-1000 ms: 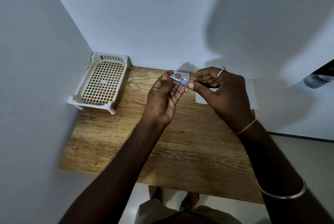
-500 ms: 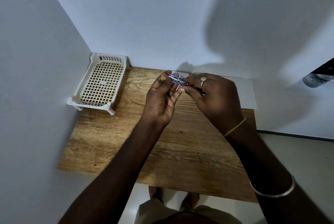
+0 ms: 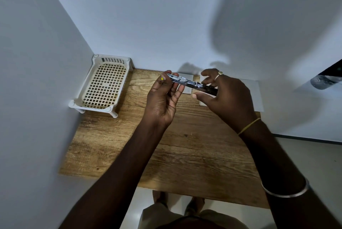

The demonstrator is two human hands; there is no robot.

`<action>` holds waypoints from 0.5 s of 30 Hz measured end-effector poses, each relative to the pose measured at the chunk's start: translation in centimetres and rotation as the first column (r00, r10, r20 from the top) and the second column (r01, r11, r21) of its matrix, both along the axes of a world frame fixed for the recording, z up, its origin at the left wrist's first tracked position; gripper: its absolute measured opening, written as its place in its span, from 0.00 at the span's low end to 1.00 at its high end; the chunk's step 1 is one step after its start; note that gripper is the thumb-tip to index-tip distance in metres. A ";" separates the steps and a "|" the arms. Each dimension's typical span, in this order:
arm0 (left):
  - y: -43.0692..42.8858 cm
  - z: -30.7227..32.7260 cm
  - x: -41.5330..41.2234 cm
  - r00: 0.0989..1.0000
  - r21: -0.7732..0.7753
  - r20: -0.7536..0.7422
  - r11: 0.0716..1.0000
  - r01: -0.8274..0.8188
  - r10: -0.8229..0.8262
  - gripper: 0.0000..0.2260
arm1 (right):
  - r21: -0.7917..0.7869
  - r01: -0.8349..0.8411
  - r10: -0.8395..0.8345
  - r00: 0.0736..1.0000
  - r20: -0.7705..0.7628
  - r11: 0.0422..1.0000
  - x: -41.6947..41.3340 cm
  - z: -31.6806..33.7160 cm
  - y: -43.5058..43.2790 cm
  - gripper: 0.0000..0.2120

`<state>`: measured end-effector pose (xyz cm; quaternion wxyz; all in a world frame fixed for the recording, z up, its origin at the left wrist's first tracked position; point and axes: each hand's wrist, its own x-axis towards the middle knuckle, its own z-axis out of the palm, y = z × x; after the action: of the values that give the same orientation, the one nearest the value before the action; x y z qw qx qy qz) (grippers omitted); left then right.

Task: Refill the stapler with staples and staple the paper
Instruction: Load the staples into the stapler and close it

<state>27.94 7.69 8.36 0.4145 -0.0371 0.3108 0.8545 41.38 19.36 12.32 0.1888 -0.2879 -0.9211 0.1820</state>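
Observation:
A small metal stapler (image 3: 192, 85) is held in the air above the far side of the wooden table (image 3: 166, 154). My left hand (image 3: 162, 99) pinches its silver front end between thumb and fingers. My right hand (image 3: 227, 95) grips its dark rear end, with the upper fingers spread. A white sheet of paper (image 3: 256, 95) lies on the table behind my right hand, partly hidden. A small white box (image 3: 187, 88), perhaps the staples, lies under the stapler, mostly covered.
A white plastic lattice tray (image 3: 103, 85) stands at the table's far left corner against the walls. Walls close in the left and back. A dark object (image 3: 325, 80) shows at the right edge. My feet show below the table's near edge.
The stapler now shows longer, with its dark rear part drawn out to the right. My right hand has shifted right and opened its upper fingers. My left hand stays in place.

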 end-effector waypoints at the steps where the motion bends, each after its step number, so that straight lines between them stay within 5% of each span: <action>1: -0.1 0.0 -0.1 1.000 0.003 0.008 1.000 -0.005 0.005 0.13 | -0.033 0.011 -0.010 1.000 0.028 0.999 0.3 -0.1 0.5 0.27; 6: -0.3 0.1 -0.5 0.999 0.000 0.031 0.999 -0.036 0.036 0.14 | -0.276 0.012 -0.037 0.996 -0.086 0.961 1.5 -0.4 1.5 0.24; 15: -0.2 0.1 -0.3 0.998 0.002 0.032 0.999 -0.044 0.044 0.13 | -0.445 -0.049 -0.130 0.923 -0.363 0.894 1.7 0.0 1.6 0.21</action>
<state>27.66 7.49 8.50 0.4004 -0.0573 0.3020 0.8632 43.05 20.99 12.27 0.2980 -0.3017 -0.7932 0.4370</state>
